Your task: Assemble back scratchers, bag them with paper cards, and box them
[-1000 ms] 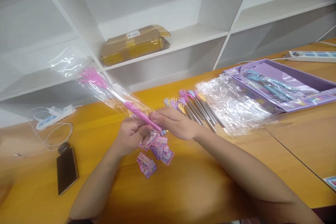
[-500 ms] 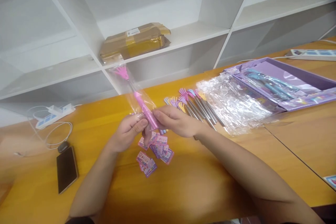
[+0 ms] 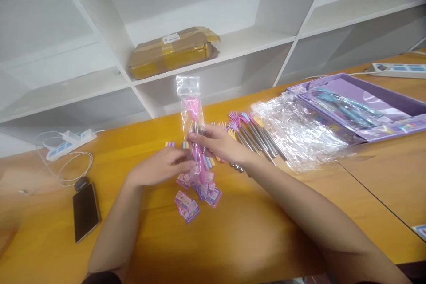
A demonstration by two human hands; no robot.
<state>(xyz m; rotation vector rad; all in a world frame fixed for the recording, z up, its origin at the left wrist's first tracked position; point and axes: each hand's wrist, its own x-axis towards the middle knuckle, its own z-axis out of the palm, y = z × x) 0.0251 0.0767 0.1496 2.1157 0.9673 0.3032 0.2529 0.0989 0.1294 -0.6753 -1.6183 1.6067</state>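
Note:
A pink back scratcher with a hand-shaped head and metal rod stands nearly upright in a clear plastic bag. My right hand is closed around its middle, thumb in front. Beside the handle's lower part is my left hand, thumb and fingers apart; its fingertips are slightly blurred, and whether they touch the bag is unclear. Small pink and purple printed cards lie below on the table. Several unbagged back scratchers with metal rods and coloured heads lie right of my hands.
Clear plastic bags lie piled beside an open purple box holding bagged teal back scratchers. A phone and a power strip with white cables are at left. A taped parcel rests on the white shelf.
The bagged back scratcher has swung from a left tilt to nearly upright. My right hand has shifted up to its middle, and my left hand has loosened from the handle.

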